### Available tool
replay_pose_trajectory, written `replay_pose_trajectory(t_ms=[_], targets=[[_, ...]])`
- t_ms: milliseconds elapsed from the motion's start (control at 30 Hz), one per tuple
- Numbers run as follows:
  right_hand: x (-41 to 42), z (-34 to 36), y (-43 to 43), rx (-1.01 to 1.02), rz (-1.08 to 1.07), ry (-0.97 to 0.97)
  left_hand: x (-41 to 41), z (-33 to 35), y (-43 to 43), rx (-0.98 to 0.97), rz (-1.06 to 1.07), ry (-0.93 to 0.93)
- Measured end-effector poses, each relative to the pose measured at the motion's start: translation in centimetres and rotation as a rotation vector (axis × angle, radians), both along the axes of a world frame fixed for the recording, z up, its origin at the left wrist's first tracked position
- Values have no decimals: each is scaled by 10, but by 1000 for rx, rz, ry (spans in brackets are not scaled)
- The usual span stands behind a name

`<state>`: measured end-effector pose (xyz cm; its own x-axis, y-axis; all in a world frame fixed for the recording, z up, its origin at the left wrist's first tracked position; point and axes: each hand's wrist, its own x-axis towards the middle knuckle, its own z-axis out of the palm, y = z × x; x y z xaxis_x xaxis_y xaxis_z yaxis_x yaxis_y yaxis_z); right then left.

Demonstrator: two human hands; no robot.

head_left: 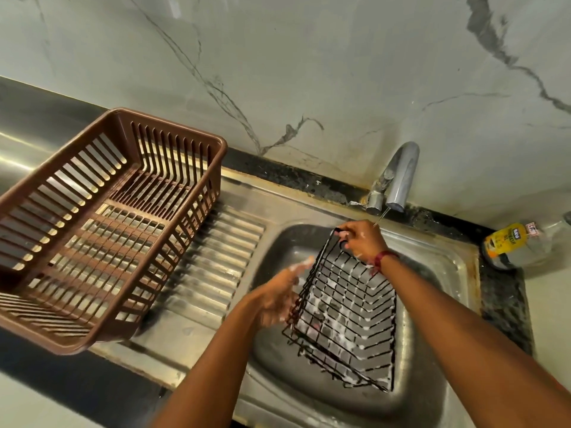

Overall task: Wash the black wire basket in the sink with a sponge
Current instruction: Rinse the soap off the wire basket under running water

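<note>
– Two hands over the sink (pixel 438 261), we count. Where do we see the black wire basket (pixel 346 310)?

– We see it inside the sink bowl, tilted up on end. Its lower end sits toward the bowl's near edge, and its upper corner rises toward the far edge, below the tap (pixel 398 177). White foam clings to its wires.

– And what holds it up?

– The right hand (pixel 360 240) does: its fingers curl round the top wire at that upper corner. A red thread band (pixel 383 259) sits on that wrist, and a thin stream of water (pixel 382 216) falls from the spout just by the knuckles.

– What do we make of the left hand (pixel 278 295)?

– It is blurred. We see it against the basket's left side, fingers stretched out and foamy, not curled round any wire. Whether a sponge lies under its palm we cannot tell.

– What else do we note?

– A brown plastic basket (pixel 102 223) stands upright on the ribbed drainboard (pixel 216 257) at the sink's left. On the dark counter (pixel 500 298) by the sink's far right corner sits a clear bottle (pixel 519 245) with a yellow label. Behind everything we see a veined marble wall (pixel 309 72).
</note>
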<state>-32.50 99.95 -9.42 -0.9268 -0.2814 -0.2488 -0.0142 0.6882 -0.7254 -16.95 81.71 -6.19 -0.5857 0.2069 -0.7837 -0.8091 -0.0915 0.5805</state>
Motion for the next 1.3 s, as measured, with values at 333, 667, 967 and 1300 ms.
replay_pose_trajectory(t_ms=[333,667,967,1300], targets=[[-9,38,-12,19,-13,-119,-6,-8,38,101,134,-69],[-6,39,-10,279,106,-308,-2,-29,50,219,-16,-205],[-2,47,-12,186,2,-353,-2,-32,46,187,78,-168],[0,51,-16,91,-67,-367,-5,-34,44,203,127,-114]])
